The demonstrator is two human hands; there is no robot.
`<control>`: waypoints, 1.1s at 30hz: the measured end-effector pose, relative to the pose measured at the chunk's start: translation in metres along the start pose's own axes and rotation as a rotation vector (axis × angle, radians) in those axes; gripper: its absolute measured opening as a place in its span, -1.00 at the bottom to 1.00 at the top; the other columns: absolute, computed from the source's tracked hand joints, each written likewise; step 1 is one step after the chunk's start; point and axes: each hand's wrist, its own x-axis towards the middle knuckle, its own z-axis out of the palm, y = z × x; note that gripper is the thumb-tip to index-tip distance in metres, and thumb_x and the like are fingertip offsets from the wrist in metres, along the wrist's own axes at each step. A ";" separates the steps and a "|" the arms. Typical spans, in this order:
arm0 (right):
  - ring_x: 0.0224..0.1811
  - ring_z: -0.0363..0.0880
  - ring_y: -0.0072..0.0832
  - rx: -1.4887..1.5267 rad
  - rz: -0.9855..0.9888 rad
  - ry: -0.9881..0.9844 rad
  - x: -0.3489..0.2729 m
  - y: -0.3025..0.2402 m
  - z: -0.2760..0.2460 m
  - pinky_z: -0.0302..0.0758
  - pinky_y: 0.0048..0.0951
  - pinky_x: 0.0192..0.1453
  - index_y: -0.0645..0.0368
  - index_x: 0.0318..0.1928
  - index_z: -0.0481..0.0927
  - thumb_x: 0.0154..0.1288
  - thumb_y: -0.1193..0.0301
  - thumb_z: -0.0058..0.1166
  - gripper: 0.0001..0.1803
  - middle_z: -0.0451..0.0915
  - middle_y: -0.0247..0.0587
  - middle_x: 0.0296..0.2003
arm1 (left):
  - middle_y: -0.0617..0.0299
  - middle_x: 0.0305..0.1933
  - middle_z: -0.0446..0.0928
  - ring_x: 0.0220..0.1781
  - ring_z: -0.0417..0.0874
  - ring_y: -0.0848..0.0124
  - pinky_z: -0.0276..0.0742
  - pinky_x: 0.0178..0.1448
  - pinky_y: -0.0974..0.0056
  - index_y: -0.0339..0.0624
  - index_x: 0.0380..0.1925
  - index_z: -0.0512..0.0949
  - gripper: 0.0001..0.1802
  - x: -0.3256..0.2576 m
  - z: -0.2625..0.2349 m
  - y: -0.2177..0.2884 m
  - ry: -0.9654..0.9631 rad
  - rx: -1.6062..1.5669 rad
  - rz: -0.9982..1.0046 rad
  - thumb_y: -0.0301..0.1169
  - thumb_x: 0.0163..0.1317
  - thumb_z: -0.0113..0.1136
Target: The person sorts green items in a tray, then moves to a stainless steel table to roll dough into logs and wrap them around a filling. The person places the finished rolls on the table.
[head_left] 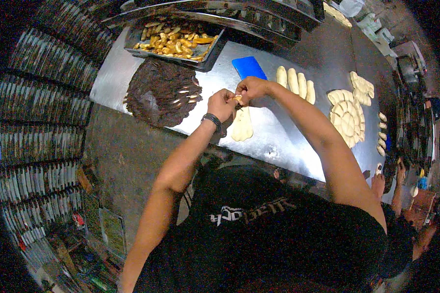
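My left hand (222, 105), with a dark band at its wrist, is closed in a pinch above the metal table. Fingertip to fingertip with it, my right hand (252, 89) pinches as well. Between them is a small yellow-brown piece (238, 98), like the pieces in the tray. Right below the fingers, a flattened strip of pale dough (242, 126) lies on the table. A blue flat scraper (249, 67) rests just beyond my right hand. Left of my left hand spreads a dark brown paste-like mass (156, 93) with several pale slivers on its right side.
A metal tray (212, 59) of yellow-brown pieces stands at the back left. Several dough rolls (293, 80) lie right of the scraper. Farther right sits a round cluster of cut dough (346, 119). Racks of stacked trays (39, 136) line the left. Another person's hands (378, 185) show at lower right.
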 end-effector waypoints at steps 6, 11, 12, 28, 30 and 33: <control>-0.22 0.53 -0.19 -0.251 -0.090 0.675 -0.046 -0.018 0.077 0.48 -0.32 -0.15 0.17 -0.24 0.58 -0.06 0.42 0.16 -0.72 0.55 -0.05 -0.28 | 0.01 -0.19 0.53 -0.14 0.48 0.07 0.39 -0.01 0.08 -0.25 -0.38 0.57 -0.84 -0.032 0.008 -0.026 0.020 0.188 0.495 -0.43 0.03 0.14; -0.05 0.42 -0.04 -0.523 -0.122 0.947 -0.074 -0.041 0.156 0.37 -0.09 0.09 0.22 0.01 0.49 0.03 0.49 -0.04 -0.56 0.46 0.03 -0.11 | 0.18 0.03 0.46 0.02 0.41 0.19 0.36 0.00 0.12 -0.21 -0.09 0.49 -0.61 -0.065 -0.013 -0.031 -0.146 0.327 0.720 -0.29 0.06 0.17; -0.05 0.42 -0.06 -0.532 -0.061 0.894 -0.076 -0.046 0.156 0.38 -0.11 0.08 0.22 -0.02 0.50 0.02 0.46 -0.03 -0.58 0.46 0.02 -0.11 | 0.18 0.04 0.46 0.04 0.40 0.18 0.35 0.01 0.11 -0.21 -0.07 0.48 -0.58 -0.069 -0.019 -0.032 -0.191 0.351 0.744 -0.27 0.06 0.17; -0.12 0.51 -0.12 -0.441 -0.065 1.018 -0.074 -0.050 0.149 0.51 -0.22 -0.07 0.17 -0.16 0.57 0.01 0.52 0.06 -0.70 0.55 -0.07 -0.18 | 0.04 0.40 0.09 0.45 -0.02 0.02 -0.04 0.40 -0.14 -0.21 0.30 0.12 -0.22 -0.067 -0.047 -0.030 -0.506 0.387 0.721 -0.23 0.08 0.14; -0.10 0.50 -0.08 -0.540 -0.105 1.155 -0.070 -0.042 0.184 0.48 -0.18 -0.04 0.19 -0.10 0.53 -0.03 0.58 0.04 -0.62 0.53 -0.06 -0.15 | 0.17 0.41 0.10 0.48 -0.08 0.06 -0.04 0.40 -0.18 -0.08 0.31 0.15 -0.25 -0.073 -0.047 -0.032 -0.564 0.495 0.783 -0.17 0.10 0.12; -0.08 0.49 -0.11 -0.613 -0.026 1.106 -0.075 -0.048 0.194 0.44 -0.18 0.02 0.19 -0.05 0.52 -0.07 0.58 0.03 -0.56 0.51 -0.08 -0.13 | 0.19 0.41 0.10 0.49 -0.11 0.07 -0.08 0.37 -0.28 -0.10 0.30 0.17 -0.26 -0.073 -0.045 -0.034 -0.563 0.537 0.782 -0.16 0.11 0.10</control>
